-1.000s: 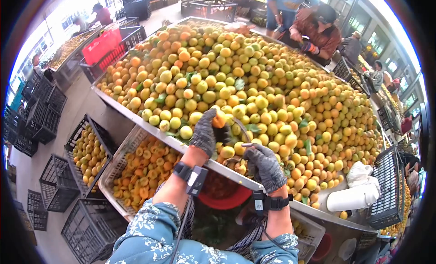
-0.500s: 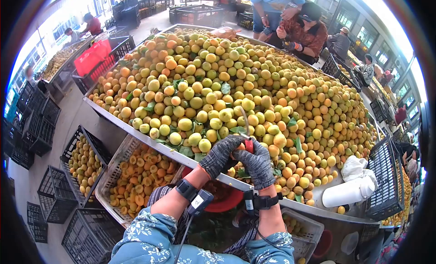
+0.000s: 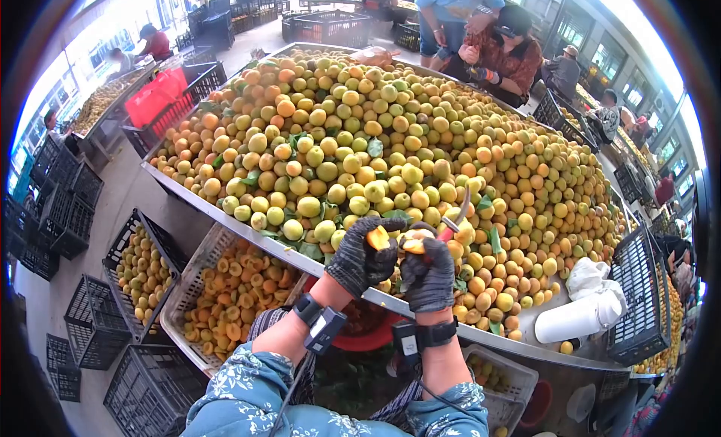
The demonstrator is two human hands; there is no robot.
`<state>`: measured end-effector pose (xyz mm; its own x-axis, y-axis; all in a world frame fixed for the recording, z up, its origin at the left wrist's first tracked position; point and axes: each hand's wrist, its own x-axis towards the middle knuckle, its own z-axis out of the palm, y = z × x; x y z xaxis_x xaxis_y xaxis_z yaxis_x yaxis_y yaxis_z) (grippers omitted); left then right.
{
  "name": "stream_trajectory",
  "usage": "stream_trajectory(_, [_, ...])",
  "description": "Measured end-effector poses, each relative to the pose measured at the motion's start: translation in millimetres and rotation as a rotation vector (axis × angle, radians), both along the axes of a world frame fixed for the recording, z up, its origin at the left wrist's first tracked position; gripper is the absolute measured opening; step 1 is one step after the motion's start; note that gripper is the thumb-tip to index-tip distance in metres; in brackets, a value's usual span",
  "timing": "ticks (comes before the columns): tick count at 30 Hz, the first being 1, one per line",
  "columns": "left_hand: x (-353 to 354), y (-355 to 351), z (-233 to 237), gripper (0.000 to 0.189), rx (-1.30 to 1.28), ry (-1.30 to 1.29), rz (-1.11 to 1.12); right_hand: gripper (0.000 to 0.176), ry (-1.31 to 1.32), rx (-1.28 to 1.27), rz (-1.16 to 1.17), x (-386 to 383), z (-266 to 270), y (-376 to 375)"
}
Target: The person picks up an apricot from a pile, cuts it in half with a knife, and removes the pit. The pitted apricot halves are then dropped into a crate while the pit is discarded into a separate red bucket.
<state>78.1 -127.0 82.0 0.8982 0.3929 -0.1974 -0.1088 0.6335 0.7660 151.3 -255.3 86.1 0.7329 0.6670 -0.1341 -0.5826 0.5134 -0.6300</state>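
My left hand (image 3: 366, 258), in a dark grey glove, holds an orange apricot half (image 3: 378, 238) in its fingertips. Just to its right, my right hand (image 3: 428, 278) has another apricot half (image 3: 414, 245) in its grip, along with a red-handled knife (image 3: 448, 230) whose curved blade points up and away. The two halves are apart, their cut faces showing. Both hands are over the near edge of a metal table (image 3: 248, 232) heaped with yellow-green apricots (image 3: 375, 148) and some leaves.
A crate of apricot halves (image 3: 239, 294) stands at the lower left, beside a black crate of whole fruit (image 3: 141, 275). Below my hands is a red basin (image 3: 368, 338). A white bottle (image 3: 574, 318) lies at the right near a black crate (image 3: 638, 294). Co-workers (image 3: 503, 50) are across the table.
My hands have moved apart, and two separate apricot halves now show between them. The knife has swung to the right in my right hand.
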Motion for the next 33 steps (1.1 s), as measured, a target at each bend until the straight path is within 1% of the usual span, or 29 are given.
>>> stream_trajectory(1, [-2,7,2,0.045,-0.218,-0.19,-0.187,0.036,0.015,0.055,-0.023,5,-7,2])
stream_trajectory(2, [-4,13,4,0.048,-0.438,-0.377,-0.375,0.035,0.047,0.133,0.038,6,-3,-3])
stream_trajectory(3, [-6,18,4,0.045,-0.392,-0.476,-0.437,0.035,0.007,0.088,0.01,7,1,-7])
stream_trajectory(4, [-6,18,4,0.045,-0.396,-0.468,-0.433,0.035,-0.029,0.04,-0.016,7,6,-9])
stream_trajectory(5, [-9,15,9,0.044,-0.326,-0.378,-0.312,0.034,-0.008,0.086,-0.01,9,-2,-12])
stream_trajectory(6, [-14,10,10,0.043,-0.263,-0.275,-0.189,0.035,-0.048,0.087,-0.001,12,-7,-15])
stream_trajectory(7, [-18,11,10,0.042,-0.225,-0.291,-0.188,0.035,-0.06,0.066,-0.018,12,-10,-17])
stream_trajectory(8, [-18,16,4,0.032,-0.293,-0.352,-0.281,0.035,-0.071,0.044,-0.031,9,-2,-16])
stream_trajectory(10, [-12,10,-15,0.025,0.304,-0.392,-0.101,0.036,-0.179,0.003,-0.08,-1,15,-11])
stream_trajectory(12, [-12,11,-16,0.031,0.622,-0.332,-0.11,0.037,-0.173,0.005,-0.041,-1,8,-9])
stream_trajectory(13, [-9,4,-17,0.031,0.307,-0.313,-0.121,0.039,-0.188,-0.054,-0.078,-3,8,-7])
stream_trajectory(14, [-7,6,-3,0.036,0.209,-0.234,-0.213,0.04,-0.207,-0.113,-0.115,-6,9,-5])
stream_trajectory(16, [-11,1,6,0.043,0.199,-0.217,-0.207,0.039,-0.239,-0.132,-0.117,0,6,-4])
stream_trajectory(18, [-9,3,0,0.044,0.17,-0.211,-0.233,0.038,-0.274,-0.146,-0.125,-4,11,-2])
stream_trajectory(20, [-8,4,-3,0.044,0.143,-0.209,-0.261,0.036,-0.263,-0.067,-0.121,-12,21,1])
stream_trajectory(21, [-9,5,-3,0.032,0.224,-0.211,-0.254,0.035,-0.268,-0.031,-0.093,-11,18,1])
stream_trajectory(22, [-10,6,-4,0.027,0.305,-0.214,-0.245,0.035,-0.267,-0.031,-0.092,-11,19,3])
stream_trajectory(24, [-10,5,-12,0.029,0.333,-0.238,-0.227,0.032,-0.337,-0.177,-0.154,-12,23,7])
stream_trajectory(25, [-9,4,-17,0.031,0.361,-0.262,-0.209,0.032,-0.406,-0.274,-0.159,-7,16,6])
stream_trajectory(26, [-7,5,-21,0.031,0.36,-0.261,-0.21,0.032,-0.405,-0.275,-0.16,-7,17,4])
stream_trajectory(28, [-1,8,-28,0.031,0.05,-0.234,-0.241,0.036,-0.478,-0.429,-0.117,-8,22,0])
stream_trajectory(31, [-11,11,-8,0.03,-0.02,-0.271,-0.288,0.034,-0.538,-0.482,-0.186,-8,26,0])
stream_trajectory(32, [-13,11,-1,0.03,-0.021,-0.269,-0.29,0.034,-0.535,-0.484,-0.188,-6,26,-1])
stream_trajectory(33, [-16,10,6,0.032,0.144,-0.201,-0.293,0.029,-0.584,-0.479,-0.204,-4,27,-2])
